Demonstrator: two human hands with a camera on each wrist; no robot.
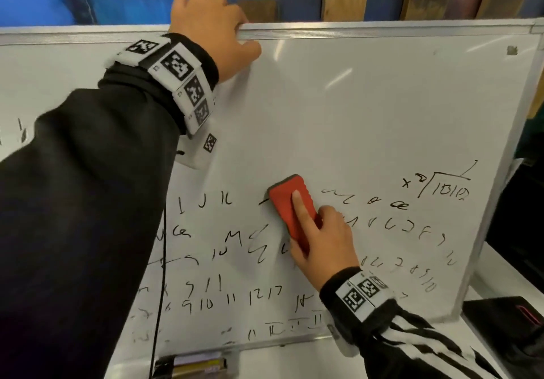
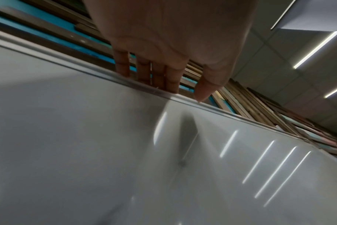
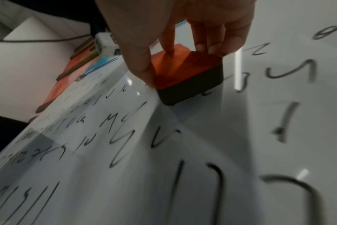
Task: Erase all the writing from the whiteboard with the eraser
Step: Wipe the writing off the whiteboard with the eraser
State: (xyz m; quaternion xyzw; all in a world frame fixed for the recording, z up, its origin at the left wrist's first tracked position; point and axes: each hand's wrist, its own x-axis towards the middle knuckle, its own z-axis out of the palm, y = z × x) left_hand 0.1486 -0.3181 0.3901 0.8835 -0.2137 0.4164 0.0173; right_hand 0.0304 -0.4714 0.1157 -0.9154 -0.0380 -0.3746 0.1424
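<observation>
My right hand (image 1: 321, 240) grips the red eraser (image 1: 291, 205), forefinger along its back, dark pad flat on the whiteboard (image 1: 368, 113). Black writing (image 1: 265, 293) lies beside and below it, some blurred, perhaps smeared. My left hand (image 1: 212, 25) hooks over the board's top edge above.

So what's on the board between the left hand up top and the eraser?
In the head view, nothing: the whiteboard between the left hand on the top frame and the red eraser is bare; writing begins at the eraser's row.
</observation>
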